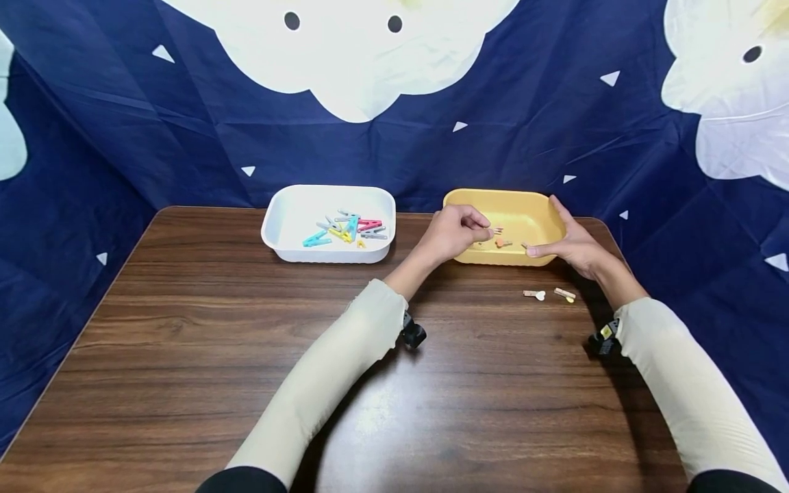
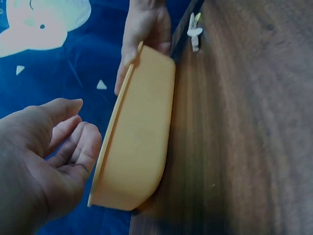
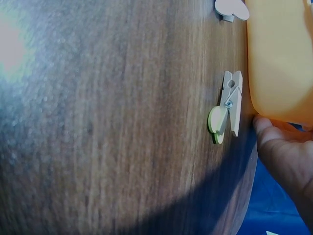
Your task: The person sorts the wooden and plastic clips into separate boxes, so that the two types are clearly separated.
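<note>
A yellow bin [image 1: 505, 259] stands at the back right of the table, with several small wooden clothespins [image 1: 503, 243] inside. My right hand [image 1: 576, 243] grips its right end, thumb at the front rim. Over the bin's left part, my left hand [image 1: 456, 233] has its fingers bent, thumb and forefinger near each other. A small wooden clothespin [image 1: 496, 231] shows right at those fingertips; I cannot tell whether they pinch it. In the left wrist view the curled left hand [image 2: 54, 156] is beside the bin's rim [image 2: 115, 110].
In front of the yellow bin, two wooden clothespins lie on the brown table, one with a white heart [image 1: 535, 295], one with a yellow-green decoration [image 3: 227, 107]. A white bin [image 1: 327, 257] holds several coloured plastic clothespins [image 1: 353, 226] at the back left. Behind hangs a blue cloth [image 1: 370, 154].
</note>
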A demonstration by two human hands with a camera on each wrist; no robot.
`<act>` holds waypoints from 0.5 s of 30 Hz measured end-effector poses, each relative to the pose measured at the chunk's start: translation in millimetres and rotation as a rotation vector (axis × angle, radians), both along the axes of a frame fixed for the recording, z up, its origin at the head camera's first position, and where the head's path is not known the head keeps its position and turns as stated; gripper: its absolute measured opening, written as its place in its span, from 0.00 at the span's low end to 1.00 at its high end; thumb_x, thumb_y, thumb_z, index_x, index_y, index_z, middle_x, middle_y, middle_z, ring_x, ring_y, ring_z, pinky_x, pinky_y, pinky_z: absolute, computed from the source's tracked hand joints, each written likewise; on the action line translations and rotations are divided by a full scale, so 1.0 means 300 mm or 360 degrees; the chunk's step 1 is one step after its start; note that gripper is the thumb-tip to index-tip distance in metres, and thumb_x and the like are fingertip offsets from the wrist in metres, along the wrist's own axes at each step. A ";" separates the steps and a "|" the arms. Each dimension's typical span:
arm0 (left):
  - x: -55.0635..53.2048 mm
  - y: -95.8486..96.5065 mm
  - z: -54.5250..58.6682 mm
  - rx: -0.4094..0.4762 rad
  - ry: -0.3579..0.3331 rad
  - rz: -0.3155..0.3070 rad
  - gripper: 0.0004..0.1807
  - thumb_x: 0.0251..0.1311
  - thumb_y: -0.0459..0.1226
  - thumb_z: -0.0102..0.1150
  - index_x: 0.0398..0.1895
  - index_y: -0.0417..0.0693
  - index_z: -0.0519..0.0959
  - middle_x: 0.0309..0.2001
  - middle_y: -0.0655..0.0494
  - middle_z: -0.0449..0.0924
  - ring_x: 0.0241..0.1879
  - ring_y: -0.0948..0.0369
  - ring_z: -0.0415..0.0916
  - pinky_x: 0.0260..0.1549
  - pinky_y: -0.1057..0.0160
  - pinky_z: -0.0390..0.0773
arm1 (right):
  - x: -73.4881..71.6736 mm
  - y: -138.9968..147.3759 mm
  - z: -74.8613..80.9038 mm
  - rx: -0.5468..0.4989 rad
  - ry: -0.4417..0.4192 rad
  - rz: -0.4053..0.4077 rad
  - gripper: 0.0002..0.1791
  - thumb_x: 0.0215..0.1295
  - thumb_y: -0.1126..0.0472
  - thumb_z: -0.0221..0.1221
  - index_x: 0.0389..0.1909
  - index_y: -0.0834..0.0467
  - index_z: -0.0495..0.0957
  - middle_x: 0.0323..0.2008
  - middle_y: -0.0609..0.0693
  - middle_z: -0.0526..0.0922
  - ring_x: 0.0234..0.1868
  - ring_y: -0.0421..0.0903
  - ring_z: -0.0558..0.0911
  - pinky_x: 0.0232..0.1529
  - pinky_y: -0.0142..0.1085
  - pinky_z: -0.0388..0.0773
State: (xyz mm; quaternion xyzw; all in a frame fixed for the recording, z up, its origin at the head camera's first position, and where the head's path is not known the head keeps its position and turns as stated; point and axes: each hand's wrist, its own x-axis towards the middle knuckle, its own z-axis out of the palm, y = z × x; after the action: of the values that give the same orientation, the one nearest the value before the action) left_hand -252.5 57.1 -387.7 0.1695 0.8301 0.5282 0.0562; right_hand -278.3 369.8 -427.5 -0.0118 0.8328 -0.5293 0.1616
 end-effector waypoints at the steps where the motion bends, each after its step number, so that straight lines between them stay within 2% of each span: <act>1: 0.009 0.003 0.000 0.0043 -0.0003 -0.0034 0.07 0.71 0.38 0.78 0.46 0.45 0.93 0.39 0.55 0.91 0.36 0.68 0.80 0.37 0.74 0.77 | 0.000 -0.001 0.002 0.0001 -0.0006 -0.0003 0.82 0.65 0.68 0.79 0.92 0.33 0.20 0.94 0.46 0.24 0.93 0.53 0.42 0.94 0.51 0.42; 6: 0.049 0.018 0.008 0.0209 -0.0046 -0.0182 0.09 0.70 0.35 0.78 0.48 0.40 0.92 0.40 0.53 0.93 0.34 0.68 0.81 0.36 0.73 0.80 | 0.004 -0.004 0.012 0.0001 -0.0020 -0.0011 0.83 0.64 0.67 0.80 0.92 0.34 0.19 0.94 0.46 0.25 0.93 0.52 0.44 0.94 0.51 0.43; 10: 0.082 0.031 0.011 0.0210 -0.0085 -0.0277 0.09 0.70 0.35 0.78 0.48 0.41 0.92 0.39 0.55 0.90 0.34 0.68 0.81 0.37 0.73 0.82 | 0.008 -0.004 0.014 -0.0006 -0.0019 -0.0005 0.82 0.65 0.67 0.80 0.92 0.33 0.20 0.94 0.47 0.25 0.92 0.54 0.47 0.94 0.52 0.44; 15: 0.115 0.042 -0.006 0.0207 -0.0137 -0.0344 0.08 0.70 0.35 0.78 0.48 0.42 0.92 0.38 0.57 0.90 0.33 0.66 0.81 0.33 0.72 0.81 | 0.010 -0.001 0.012 -0.0015 -0.0017 -0.0006 0.82 0.65 0.67 0.80 0.92 0.32 0.20 0.95 0.47 0.27 0.92 0.55 0.49 0.94 0.51 0.46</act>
State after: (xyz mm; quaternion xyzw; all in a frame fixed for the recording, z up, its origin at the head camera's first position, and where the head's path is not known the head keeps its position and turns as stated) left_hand -218.1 69.8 -389.5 0.2384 0.7678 0.5786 0.1373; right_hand -275.2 369.5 -423.9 -0.0081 0.8294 -0.5336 0.1651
